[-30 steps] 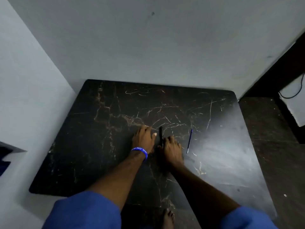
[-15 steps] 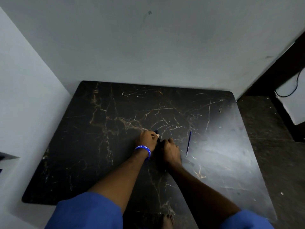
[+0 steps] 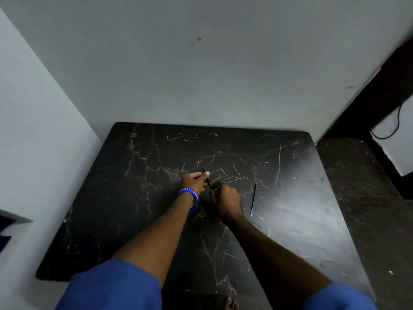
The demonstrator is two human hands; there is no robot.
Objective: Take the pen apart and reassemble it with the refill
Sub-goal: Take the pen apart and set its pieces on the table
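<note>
A dark pen (image 3: 207, 179) is held just above the middle of the black marble-patterned table (image 3: 138, 198). My left hand (image 3: 194, 182), with a blue wristband, grips its far half between thumb and fingers. My right hand (image 3: 225, 199) is closed around its near end. The pen's far tip sticks out past my left thumb. A thin blue refill (image 3: 253, 199) lies flat on the table a little to the right of my right hand, pointing away from me. Neither hand touches the refill.
The table stands in a corner, with pale walls (image 3: 201, 74) behind and to the left. A dark floor (image 3: 366, 198) runs along its right side, with a white box and black cable (image 3: 396, 130) at the far right. A bare foot (image 3: 230, 304) shows below the near edge.
The pen lay on the table between my hands a second ago. Both hands have closed on it and lifted it, tilting it to the left.
</note>
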